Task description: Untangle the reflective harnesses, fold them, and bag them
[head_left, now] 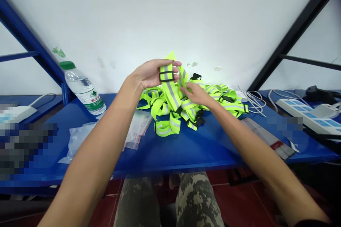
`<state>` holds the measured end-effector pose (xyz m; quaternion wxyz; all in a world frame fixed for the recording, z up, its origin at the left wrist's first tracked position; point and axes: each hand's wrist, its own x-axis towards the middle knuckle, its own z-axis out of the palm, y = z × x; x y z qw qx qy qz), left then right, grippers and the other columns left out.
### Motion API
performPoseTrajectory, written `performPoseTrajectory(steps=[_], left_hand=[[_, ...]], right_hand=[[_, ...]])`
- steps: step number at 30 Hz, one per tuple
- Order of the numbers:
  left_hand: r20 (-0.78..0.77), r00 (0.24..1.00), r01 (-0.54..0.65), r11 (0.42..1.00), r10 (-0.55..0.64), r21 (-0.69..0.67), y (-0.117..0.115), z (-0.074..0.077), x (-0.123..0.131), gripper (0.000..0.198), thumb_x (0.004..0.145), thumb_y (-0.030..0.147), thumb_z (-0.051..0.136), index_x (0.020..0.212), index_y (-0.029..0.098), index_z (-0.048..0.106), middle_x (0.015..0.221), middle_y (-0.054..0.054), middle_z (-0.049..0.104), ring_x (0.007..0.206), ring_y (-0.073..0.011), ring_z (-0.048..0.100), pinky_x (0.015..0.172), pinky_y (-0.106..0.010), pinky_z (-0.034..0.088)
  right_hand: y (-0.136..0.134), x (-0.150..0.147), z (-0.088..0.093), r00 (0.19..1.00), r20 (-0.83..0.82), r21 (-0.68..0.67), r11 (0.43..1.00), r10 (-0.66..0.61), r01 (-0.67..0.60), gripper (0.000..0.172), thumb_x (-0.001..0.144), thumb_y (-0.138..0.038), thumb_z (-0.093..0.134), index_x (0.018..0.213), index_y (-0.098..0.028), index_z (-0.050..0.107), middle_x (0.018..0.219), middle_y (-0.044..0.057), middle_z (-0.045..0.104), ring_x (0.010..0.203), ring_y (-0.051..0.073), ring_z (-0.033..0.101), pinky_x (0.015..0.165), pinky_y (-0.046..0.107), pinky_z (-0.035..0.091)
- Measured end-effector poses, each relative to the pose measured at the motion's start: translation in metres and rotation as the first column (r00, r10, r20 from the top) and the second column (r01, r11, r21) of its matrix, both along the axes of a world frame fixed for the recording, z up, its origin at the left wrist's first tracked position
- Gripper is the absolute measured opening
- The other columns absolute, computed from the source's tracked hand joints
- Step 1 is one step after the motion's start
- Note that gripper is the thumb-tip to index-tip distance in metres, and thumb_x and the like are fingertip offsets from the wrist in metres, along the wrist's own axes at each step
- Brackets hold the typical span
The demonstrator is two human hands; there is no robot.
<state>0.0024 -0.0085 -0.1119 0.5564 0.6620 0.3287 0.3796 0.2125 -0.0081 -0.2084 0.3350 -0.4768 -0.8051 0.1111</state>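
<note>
While the left hand (pixel 157 73) pinches a yellow strap (pixel 172 94) near its black buckle (pixel 166 72), the right hand (pixel 196 94) touches yellow strapping just beside it.
Hands close but apart; whether the right fingers grip cannot be told. Beneath and beyond both hands, a pile of straps (pixel 189 110) lies on a blue table (pixel 186 152), backed by a marked white wall (pixel 170 14). Left of the left hand: a bottle (pixel 85 90) of clear liquid; nearer, plastic bags (pixel 138 124), contents indiscernible. Right of the right hand: a phone (pixel 266 138).
</note>
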Motion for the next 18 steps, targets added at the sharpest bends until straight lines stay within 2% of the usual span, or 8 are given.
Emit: performPoseTrajectory(steps=[3, 6, 9, 11, 13, 14, 16, 18], left_hand=[[-0.017, 0.997, -0.073, 0.991, 0.071, -0.109, 0.007, -0.002, -0.022, 0.024, 0.086, 0.028, 0.057, 0.098, 0.010, 0.068, 0.051, 0.001, 0.046, 0.045, -0.0099, 0.050, 0.050, -0.024, 0.047], [-0.081, 0.997, -0.036, 0.966, 0.015, -0.256, 0.014, -0.009, -0.034, 0.017, 0.084, 0.028, 0.064, 0.080, 0.012, 0.068, 0.040, 0.006, 0.031, 0.031, -0.0041, 0.029, 0.036, -0.019, 0.031], [-0.042, 0.996, 0.065, 0.937, -0.085, -0.342, 0.015, -0.013, -0.036, 0.025, 0.085, 0.028, 0.066, 0.065, 0.013, 0.062, 0.035, 0.008, 0.027, 0.026, -0.0023, 0.021, 0.031, -0.017, 0.022], [0.079, 0.994, 0.093, 0.935, -0.070, -0.342, 0.012, -0.011, -0.033, 0.034, 0.089, 0.029, 0.061, 0.058, 0.015, 0.055, 0.033, 0.009, 0.027, 0.024, -0.0021, 0.020, 0.030, -0.016, 0.022], [0.218, 0.976, 0.060, 0.943, 0.013, -0.328, 0.008, -0.007, -0.032, 0.042, 0.093, 0.031, 0.056, 0.054, 0.017, 0.048, 0.032, 0.009, 0.027, 0.023, -0.0019, 0.022, 0.031, -0.016, 0.025], [0.276, 0.959, 0.031, 0.946, 0.063, -0.323, 0.007, -0.005, -0.031, 0.043, 0.094, 0.033, 0.056, 0.054, 0.017, 0.046, 0.033, 0.010, 0.028, 0.023, -0.0017, 0.024, 0.031, -0.015, 0.027], [0.378, 0.914, -0.021, 0.948, 0.147, -0.319, 0.006, -0.001, -0.032, 0.043, 0.094, 0.035, 0.056, 0.057, 0.017, 0.044, 0.034, 0.010, 0.032, 0.024, -0.0012, 0.029, 0.033, -0.014, 0.029], [0.455, 0.866, -0.058, 0.947, 0.205, -0.316, 0.006, 0.002, -0.034, 0.041, 0.094, 0.036, 0.057, 0.059, 0.018, 0.045, 0.036, 0.010, 0.034, 0.026, -0.0012, 0.034, 0.035, -0.013, 0.032]], right_hand=[[0.006, 0.030, 0.020, 0.944, -0.324, -0.163, 0.979, 0.065, -0.123, 0.046, 0.089, -0.054, 0.056, 0.060, -0.020, 0.045, 0.092, 0.011, 0.067, 0.101, 0.027, 0.063, 0.086, 0.045, 0.051], [0.002, 0.057, 0.050, 0.828, -0.559, -0.270, 0.939, 0.027, -0.213, 0.035, 0.086, -0.048, 0.065, 0.068, -0.019, 0.056, 0.103, 0.012, 0.069, 0.106, 0.025, 0.063, 0.086, 0.044, 0.054], [-0.006, 0.071, 0.078, 0.800, -0.600, -0.347, 0.908, -0.021, -0.236, 0.021, 0.086, -0.038, 0.067, 0.081, -0.019, 0.063, 0.100, 0.011, 0.069, 0.096, 0.022, 0.066, 0.081, 0.040, 0.057], [-0.010, 0.078, 0.092, 0.800, -0.597, -0.390, 0.893, -0.058, -0.226, 0.021, 0.087, -0.038, 0.066, 0.080, -0.019, 0.061, 0.077, 0.006, 0.066, 0.072, 0.017, 0.064, 0.071, 0.036, 0.058], [-0.013, 0.085, 0.102, 0.816, -0.569, -0.431, 0.882, -0.102, -0.190, 0.025, 0.089, -0.041, 0.065, 0.077, -0.020, 0.057, 0.052, -0.004, 0.047, 0.045, 0.011, 0.045, 0.055, 0.031, 0.051], [-0.015, 0.088, 0.106, 0.829, -0.547, -0.443, 0.880, -0.113, -0.172, 0.027, 0.089, -0.043, 0.064, 0.077, -0.021, 0.056, 0.046, -0.007, 0.037, 0.039, 0.009, 0.035, 0.049, 0.029, 0.046], [-0.020, 0.094, 0.112, 0.865, -0.496, -0.444, 0.879, -0.079, -0.174, 0.026, 0.089, -0.046, 0.064, 0.083, -0.021, 0.059, 0.046, -0.009, 0.030, 0.039, 0.007, 0.028, 0.048, 0.028, 0.041], [-0.025, 0.096, 0.117, 0.910, -0.413, -0.405, 0.903, -0.041, -0.143, 0.027, 0.081, -0.042, 0.074, 0.094, -0.020, 0.065, 0.054, -0.006, 0.044, 0.048, 0.009, 0.042, 0.055, 0.029, 0.043]])
